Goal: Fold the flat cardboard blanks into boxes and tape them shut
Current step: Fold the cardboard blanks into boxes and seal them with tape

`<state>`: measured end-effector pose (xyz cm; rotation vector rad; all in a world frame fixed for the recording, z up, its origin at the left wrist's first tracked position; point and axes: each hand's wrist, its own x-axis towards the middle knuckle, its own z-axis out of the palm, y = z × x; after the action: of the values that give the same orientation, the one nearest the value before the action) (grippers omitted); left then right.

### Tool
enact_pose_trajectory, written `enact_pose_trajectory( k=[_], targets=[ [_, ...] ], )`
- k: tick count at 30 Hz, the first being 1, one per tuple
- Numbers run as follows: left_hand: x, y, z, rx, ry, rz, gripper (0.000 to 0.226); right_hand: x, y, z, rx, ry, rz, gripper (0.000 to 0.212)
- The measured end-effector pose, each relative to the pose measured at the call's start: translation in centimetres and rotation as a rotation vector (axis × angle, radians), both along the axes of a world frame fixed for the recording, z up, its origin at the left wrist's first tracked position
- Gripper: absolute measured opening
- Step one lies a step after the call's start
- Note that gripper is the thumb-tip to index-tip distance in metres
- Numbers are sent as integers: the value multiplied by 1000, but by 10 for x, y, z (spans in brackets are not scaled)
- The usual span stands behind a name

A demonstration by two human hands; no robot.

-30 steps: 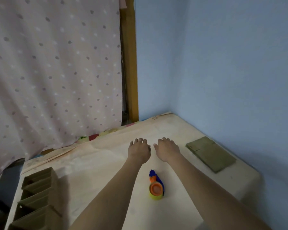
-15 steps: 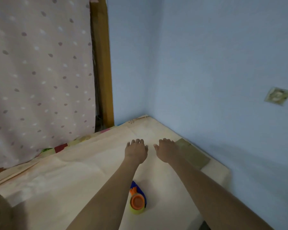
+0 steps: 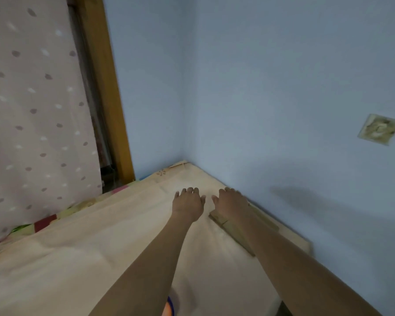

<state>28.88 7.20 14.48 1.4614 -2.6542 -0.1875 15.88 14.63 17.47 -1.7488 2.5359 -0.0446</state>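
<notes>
Since half a second ago, view swung right: tape roll [image 3: 168, 310] nearly out at near edge, my right hand [image 3: 232, 201] now over the flat cardboard blanks [image 3: 232, 229] by the right wall. Progress, as I judge it: this stack unfolded, no tape applied, folding all ahead. Grip: left hand [image 3: 188, 202] and right hand both relaxed, fingers spread, holding nothing; whether the right touches the stack I cannot tell.
</notes>
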Motion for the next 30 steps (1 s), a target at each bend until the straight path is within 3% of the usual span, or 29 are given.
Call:
enact_pose_trajectory(
  k=[15, 30],
  targets=[
    [-199, -99, -18, -21, -41, 235, 54, -234, -134, -12, 53, -100, 242, 58],
    [-259, -154, -74, 54, -171, 240, 53, -302, -194, -80, 159, -174, 270, 56]
  ],
)
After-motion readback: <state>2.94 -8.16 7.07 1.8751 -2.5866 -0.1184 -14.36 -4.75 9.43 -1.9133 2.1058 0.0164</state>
